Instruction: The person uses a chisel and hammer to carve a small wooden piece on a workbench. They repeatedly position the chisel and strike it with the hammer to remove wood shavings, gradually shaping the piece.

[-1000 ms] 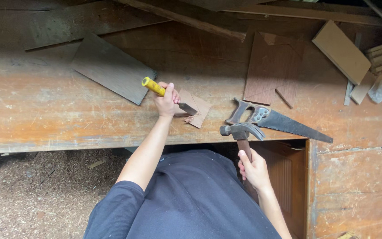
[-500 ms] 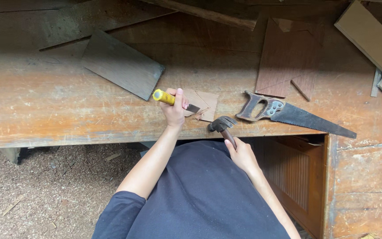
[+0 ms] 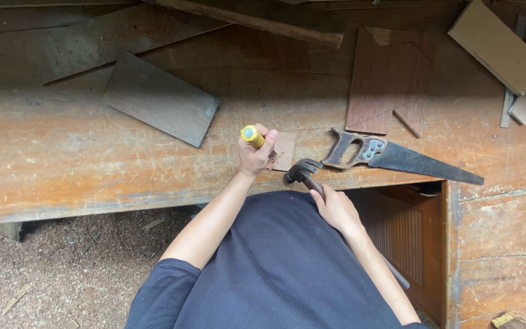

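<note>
The small square of thin brown wood [image 3: 283, 150] is lying near the front edge of the worn orange-brown workbench [image 3: 80, 164], a little right of the frame's centre, and the left hand [image 3: 254, 152] is wrapped tight around a yellow-handled chisel [image 3: 252, 135] that is standing nearly upright on it; the blade end is hidden behind the fingers, so I cannot tell exactly where it is biting. The right hand [image 3: 335, 208] is closed around the wooden shaft of a dark steel claw hammer [image 3: 302, 171], whose head is hovering just right of the chisel and slightly below its top. To my eye the work wants short, square taps on the yellow cap, with the chisel kept steady and the fingers well below the striking face, since a glancing blow could skid the little piece off the edge. Just right of the hammer a rusty handsaw with a wooden grip [image 3: 397, 157] is resting along the edge, near enough to catch a swing. Above it a reddish board with a notched corner [image 3: 385, 79] is lying flat, and toward the upper left a grey slanted panel [image 3: 161, 97] is sitting well apart.
</note>
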